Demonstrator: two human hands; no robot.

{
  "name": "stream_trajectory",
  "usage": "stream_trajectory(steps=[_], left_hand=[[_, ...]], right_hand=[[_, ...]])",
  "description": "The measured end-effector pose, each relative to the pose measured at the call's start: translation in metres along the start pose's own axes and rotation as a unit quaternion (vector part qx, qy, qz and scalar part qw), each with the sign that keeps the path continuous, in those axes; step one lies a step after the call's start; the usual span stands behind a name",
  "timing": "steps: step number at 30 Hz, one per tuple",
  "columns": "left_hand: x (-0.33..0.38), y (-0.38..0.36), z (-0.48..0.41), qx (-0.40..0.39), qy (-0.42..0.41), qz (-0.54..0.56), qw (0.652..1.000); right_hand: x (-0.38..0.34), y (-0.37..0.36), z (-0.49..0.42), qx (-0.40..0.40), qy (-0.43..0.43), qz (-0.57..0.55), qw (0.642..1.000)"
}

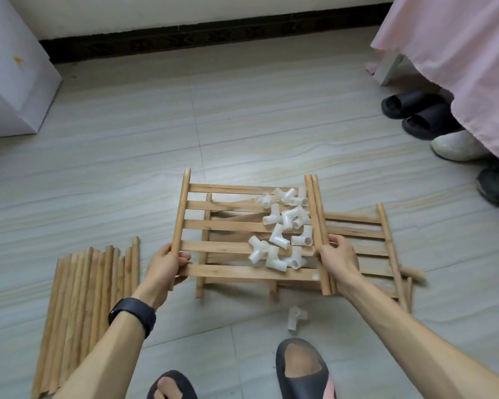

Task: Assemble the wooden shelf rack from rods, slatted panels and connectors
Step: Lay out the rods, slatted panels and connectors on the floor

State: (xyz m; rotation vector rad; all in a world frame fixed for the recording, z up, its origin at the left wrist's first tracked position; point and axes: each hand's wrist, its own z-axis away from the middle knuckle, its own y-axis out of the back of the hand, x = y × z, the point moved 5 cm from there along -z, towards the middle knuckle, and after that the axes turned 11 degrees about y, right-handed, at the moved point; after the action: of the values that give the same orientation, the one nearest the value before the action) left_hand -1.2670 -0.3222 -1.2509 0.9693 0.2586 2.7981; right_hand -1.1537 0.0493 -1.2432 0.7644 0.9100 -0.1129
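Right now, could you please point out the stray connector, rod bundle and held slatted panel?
stray connector (296,318): head view, white body.
rod bundle (90,298): head view, middle rods.
held slatted panel (228,226): head view, bare slat.

No readable text, label, brand, number or sign anywhere.

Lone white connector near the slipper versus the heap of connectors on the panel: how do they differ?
The lone white plastic connector lies on the floor tile, touching nothing; the heap of white plastic connectors rests on the slatted wooden panel, pieces touching and overlapping. Both are white tube fittings.
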Motion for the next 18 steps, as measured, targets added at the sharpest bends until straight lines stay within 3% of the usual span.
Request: stream_trajectory(steps=[4,7,16,18], left_hand=[[-0.013,0.051,0.0,0.042,0.015,0.033,0.998],[-0.025,0.068,0.0,0.086,0.011,-0.004,0.996],[-0.044,0.04,-0.029,0.141,0.015,0.003,0.99],[-0.042,0.038,-0.034,0.137,0.023,0.001,0.99]], right_hand=[[-0.007,-0.053,0.015,-0.046,0.006,-0.012,0.999],[0.001,-0.072,0.021,-0.063,-0.029,-0.073,0.995],[0.025,-0.056,0.01,-0.152,-0.107,-0.269,0.945],[0.032,-0.049,0.006,-0.159,-0.112,-0.26,0.946]])
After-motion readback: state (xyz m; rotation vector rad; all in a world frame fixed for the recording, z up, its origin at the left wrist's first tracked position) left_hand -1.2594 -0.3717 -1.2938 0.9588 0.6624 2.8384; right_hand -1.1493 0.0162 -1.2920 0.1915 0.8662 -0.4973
